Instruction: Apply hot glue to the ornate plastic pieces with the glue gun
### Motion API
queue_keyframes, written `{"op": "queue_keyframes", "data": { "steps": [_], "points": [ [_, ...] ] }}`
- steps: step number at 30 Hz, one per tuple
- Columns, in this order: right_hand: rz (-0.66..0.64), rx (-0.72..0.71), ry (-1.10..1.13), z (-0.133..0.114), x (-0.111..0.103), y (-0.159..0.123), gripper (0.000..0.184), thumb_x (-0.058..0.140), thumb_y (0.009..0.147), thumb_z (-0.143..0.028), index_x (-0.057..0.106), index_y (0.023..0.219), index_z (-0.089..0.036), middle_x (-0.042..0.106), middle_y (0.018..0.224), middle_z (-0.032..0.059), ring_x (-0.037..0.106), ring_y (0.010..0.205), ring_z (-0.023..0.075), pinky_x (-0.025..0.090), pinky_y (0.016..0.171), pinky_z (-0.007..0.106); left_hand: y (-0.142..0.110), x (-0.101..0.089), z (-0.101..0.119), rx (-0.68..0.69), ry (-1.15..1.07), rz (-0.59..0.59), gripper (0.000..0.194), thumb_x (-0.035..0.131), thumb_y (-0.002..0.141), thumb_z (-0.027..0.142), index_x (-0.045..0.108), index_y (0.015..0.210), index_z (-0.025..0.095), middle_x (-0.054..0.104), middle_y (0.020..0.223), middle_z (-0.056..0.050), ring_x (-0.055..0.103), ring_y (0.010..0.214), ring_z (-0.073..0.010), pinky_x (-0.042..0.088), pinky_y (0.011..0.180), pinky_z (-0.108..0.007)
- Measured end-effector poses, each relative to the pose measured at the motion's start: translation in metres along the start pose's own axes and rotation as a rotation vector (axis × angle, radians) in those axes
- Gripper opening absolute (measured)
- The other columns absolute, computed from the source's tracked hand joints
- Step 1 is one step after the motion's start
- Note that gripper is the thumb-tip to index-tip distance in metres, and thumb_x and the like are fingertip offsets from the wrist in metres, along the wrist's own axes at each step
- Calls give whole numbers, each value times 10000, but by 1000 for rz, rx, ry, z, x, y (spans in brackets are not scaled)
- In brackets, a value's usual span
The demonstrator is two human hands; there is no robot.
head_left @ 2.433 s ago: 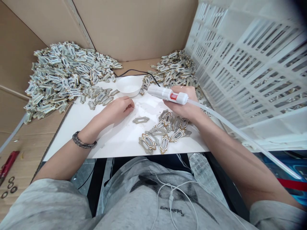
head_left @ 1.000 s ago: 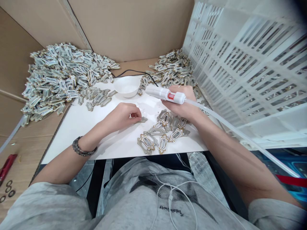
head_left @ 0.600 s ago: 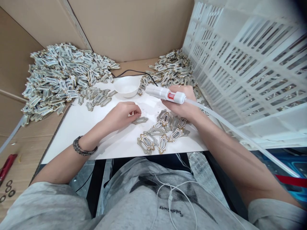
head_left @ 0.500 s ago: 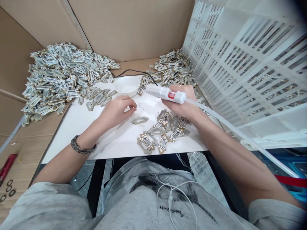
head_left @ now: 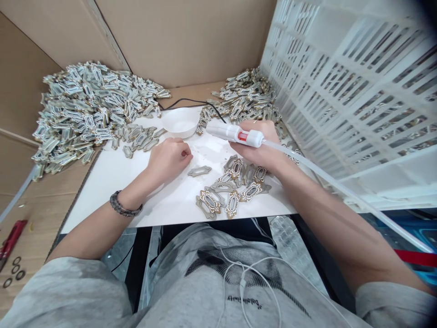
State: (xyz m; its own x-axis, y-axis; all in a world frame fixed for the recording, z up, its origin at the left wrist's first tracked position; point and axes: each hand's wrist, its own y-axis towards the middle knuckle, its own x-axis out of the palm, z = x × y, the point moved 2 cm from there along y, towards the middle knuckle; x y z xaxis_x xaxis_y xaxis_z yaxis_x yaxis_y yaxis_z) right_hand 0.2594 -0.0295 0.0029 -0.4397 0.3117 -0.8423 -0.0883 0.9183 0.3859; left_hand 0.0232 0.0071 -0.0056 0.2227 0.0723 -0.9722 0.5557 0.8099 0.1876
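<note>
My right hand (head_left: 261, 148) is wrapped round a white hot glue gun (head_left: 223, 132) whose nozzle end points left. A long translucent glue stick (head_left: 307, 163) runs out of its back, over my forearm. My left hand (head_left: 169, 158) rests low over the white board with thumb and fingers curled together; whatever may be between them is hidden. Just right of it, a single ornate frame-shaped plate (head_left: 200, 171) lies grey side up. Between my arms is a loose cluster of similar plates (head_left: 233, 204), some showing white-and-gold patterned faces, others grey backs.
A white bowl (head_left: 180, 123) stands behind my hands. Large piles of plates are heaped at back left (head_left: 85, 107) and back right (head_left: 246, 95). A white slatted crate (head_left: 341, 105) walls the right side. A red-handled tool (head_left: 13, 237) and several dark rings (head_left: 16, 269) lie at far left.
My left fingers have curled in more tightly, and the hand has shifted slightly left. The right hand and glue gun are almost where they were.
</note>
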Motion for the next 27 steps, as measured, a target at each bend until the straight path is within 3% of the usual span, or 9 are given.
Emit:
{"op": "queue_keyframes", "data": {
  "steps": [6,12,15,18,21,23,25,27],
  "points": [
    [-1,-2,11,1,-1,0,255,555,743,-295,345,608,-243,510,661,25,445,606,171,269,530,337,2,0,-5,-30,-87,27,163,499,902,257,629,844,178,673,951,-86,597,818,-225,438,688,-345],
    [6,-23,3,4,1,0,251,548,745,-305,340,615,-250,523,672,30,461,625,181,266,534,337,3,-11,-10,-38,-182,164,122,456,945,241,553,898,183,639,903,-72,572,840,-207,429,763,-331],
    [13,-33,8,5,2,0,265,546,749,-312,328,613,-249,510,657,26,451,615,177,266,533,334,3,-22,-12,-57,-212,274,123,405,988,255,497,926,201,596,856,-53,551,797,-190,407,727,-316],
    [24,-22,13,6,3,0,277,542,753,-325,318,609,-249,494,642,23,438,597,175,263,530,332,-2,-43,-15,-50,-196,486,165,368,1012,265,455,884,207,551,802,-32,522,736,-166,380,710,-304],
    [32,-25,11,6,3,-1,286,541,757,-336,315,604,-250,490,638,24,450,596,180,276,542,334,-18,-70,-19,-70,-116,678,281,343,1018,258,429,756,206,484,693,-2,462,652,-138,340,661,-285],
    [37,-38,31,6,3,-2,302,543,763,-336,306,595,-253,482,621,20,455,593,184,283,542,335,-36,-86,-22,-109,-32,724,349,390,1003,271,387,660,204,426,631,11,420,612,-130,313,625,-280],
    [40,-46,48,6,2,-2,321,549,767,-347,296,593,-254,475,616,16,444,575,178,281,535,334,-58,-98,-28,-187,44,691,365,498,956,293,396,619,194,438,618,13,428,608,-128,311,612,-272],
    [40,-58,56,5,2,-3,335,555,766,-373,297,588,-255,459,593,12,420,552,172,278,531,332,-84,-107,-36,-336,133,574,288,607,883,328,507,653,188,532,666,3,490,645,-140,322,615,-265]
  ]
}}
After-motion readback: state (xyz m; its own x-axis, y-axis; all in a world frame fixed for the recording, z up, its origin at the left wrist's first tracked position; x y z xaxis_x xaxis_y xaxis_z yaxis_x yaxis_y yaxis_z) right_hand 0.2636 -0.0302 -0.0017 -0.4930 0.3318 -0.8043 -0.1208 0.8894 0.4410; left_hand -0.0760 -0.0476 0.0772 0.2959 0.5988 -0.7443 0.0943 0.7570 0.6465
